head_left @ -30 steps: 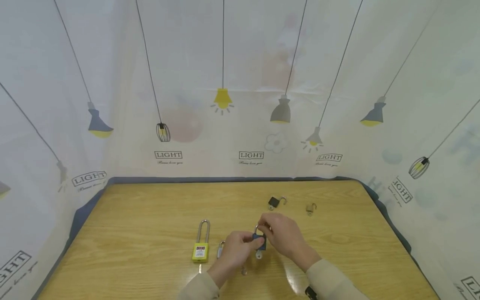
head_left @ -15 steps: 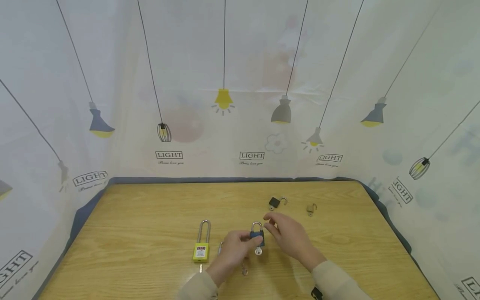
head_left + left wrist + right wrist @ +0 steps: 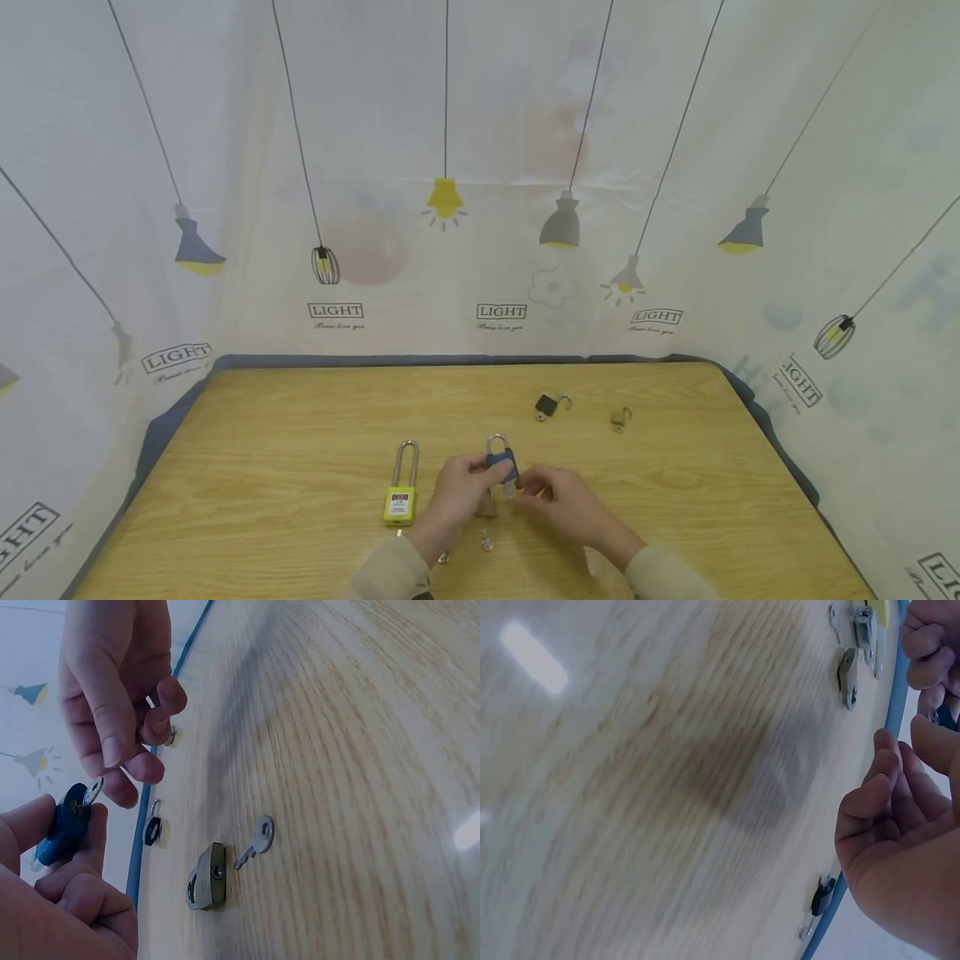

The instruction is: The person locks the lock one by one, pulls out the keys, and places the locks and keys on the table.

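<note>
Over the tabletop [image 3: 285, 450]: blue padlock [image 3: 501, 457], key [image 3: 93, 791] inserted, pinched by left hand [image 3: 454, 493]; right hand [image 3: 564, 500] released, relaxed, just beside the key.

Soft, even light washes the bench [image 3: 262, 450] in the head view, fine details smudging! Both wrist views run bluish, and a white glare streak [image 3: 534, 658] blazes upper left in the right one, above a broad, blurry-edged shadow [image 3: 757, 772].
</note>
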### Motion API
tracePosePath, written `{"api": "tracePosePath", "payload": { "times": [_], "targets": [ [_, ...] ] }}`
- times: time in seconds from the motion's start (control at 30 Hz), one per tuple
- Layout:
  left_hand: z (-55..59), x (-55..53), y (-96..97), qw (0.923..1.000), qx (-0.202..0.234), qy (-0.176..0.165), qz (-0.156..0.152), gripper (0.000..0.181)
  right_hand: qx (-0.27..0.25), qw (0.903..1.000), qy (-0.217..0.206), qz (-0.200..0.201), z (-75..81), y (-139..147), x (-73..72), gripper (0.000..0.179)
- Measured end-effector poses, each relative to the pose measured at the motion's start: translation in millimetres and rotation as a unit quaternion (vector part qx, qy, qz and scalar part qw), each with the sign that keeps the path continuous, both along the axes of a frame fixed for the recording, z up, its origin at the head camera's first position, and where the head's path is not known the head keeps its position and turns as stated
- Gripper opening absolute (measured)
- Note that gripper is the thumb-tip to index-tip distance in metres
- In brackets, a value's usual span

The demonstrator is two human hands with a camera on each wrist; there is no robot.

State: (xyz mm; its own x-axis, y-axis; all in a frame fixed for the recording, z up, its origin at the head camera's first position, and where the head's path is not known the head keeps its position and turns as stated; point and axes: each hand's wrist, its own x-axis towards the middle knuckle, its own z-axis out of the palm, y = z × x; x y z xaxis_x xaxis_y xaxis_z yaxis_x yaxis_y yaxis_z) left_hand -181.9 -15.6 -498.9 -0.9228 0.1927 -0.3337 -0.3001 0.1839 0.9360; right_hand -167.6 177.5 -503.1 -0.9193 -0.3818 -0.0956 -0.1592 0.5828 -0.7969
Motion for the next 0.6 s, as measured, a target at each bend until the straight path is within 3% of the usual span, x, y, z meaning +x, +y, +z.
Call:
{"api": "tracePosePath", "payload": {
  "times": [0.13,0.3,0.6],
  "targets": [
    [-1.7,-0.5,-0.1,0.9999,0.008,-0.007,0.009,0.04,-0.061,0.9962,-0.055,-0.028,1.4,-5.7,4.1,0.029],
    [-3.3,-0.8,-0.9,0.9999,0.007,-0.008,0.012,0.041,-0.135,0.9811,-0.119,-0.07,3.2,-11.1,8.0,0.035],
    [-3.5,0.3,-0.4,0.9999,0.008,0.002,0.007,0.039,-0.174,0.9648,-0.166,-0.106,2.6,-14.6,10.4,0.038]
  ]
}}
